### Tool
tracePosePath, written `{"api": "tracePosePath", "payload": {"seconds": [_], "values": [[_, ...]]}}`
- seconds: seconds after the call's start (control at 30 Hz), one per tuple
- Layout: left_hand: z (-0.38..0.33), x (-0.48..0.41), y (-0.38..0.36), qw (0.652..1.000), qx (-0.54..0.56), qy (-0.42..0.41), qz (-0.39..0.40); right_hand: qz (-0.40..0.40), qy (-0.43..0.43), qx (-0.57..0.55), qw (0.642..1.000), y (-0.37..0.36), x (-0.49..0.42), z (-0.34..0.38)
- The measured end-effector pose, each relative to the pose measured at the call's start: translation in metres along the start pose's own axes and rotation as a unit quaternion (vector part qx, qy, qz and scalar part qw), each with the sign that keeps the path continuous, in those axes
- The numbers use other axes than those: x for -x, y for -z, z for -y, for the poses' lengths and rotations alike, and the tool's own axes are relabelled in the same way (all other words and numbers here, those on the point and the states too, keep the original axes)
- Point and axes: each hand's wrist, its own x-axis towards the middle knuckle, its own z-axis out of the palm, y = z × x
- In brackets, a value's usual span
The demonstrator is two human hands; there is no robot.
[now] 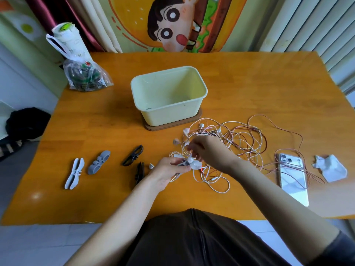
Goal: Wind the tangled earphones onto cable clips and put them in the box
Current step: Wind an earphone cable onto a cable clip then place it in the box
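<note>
Grey clip (182, 163) in left hand (169, 172), right hand (207, 152) pinching earphones (230, 139)

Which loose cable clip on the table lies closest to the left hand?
The black clip nearest the person, beside the left hand; the other three lie farther off.

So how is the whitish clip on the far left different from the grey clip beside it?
The whitish clip is paler; the grey clip is darker. The whitish clip looks longer and thinner, the grey clip shorter and chunkier. Both lie on the table with no cable wound on them.
</note>
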Motion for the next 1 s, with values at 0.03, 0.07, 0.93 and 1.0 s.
{"api": "tracePosePath", "payload": {"seconds": [0.03, 0.07, 0.93, 1.0], "values": [[-0.002, 0.001, -0.001, 1.0, 0.019, 0.0, -0.002, 0.017, -0.009, 0.011, 1.0, -0.005, 0.001, -0.002], [-0.004, 0.002, -0.003, 0.999, 0.032, -0.001, -0.006, 0.028, -0.017, 0.017, 0.999, -0.01, 0.003, -0.005], [-0.03, 0.031, -0.02, 0.951, 0.249, -0.179, -0.044, -0.135, 0.017, -0.043, 0.99, -0.015, 0.014, 0.012], [-0.031, 0.032, -0.019, 0.948, 0.259, -0.181, -0.043, -0.136, 0.023, -0.041, 0.99, -0.016, 0.013, 0.014]]}}
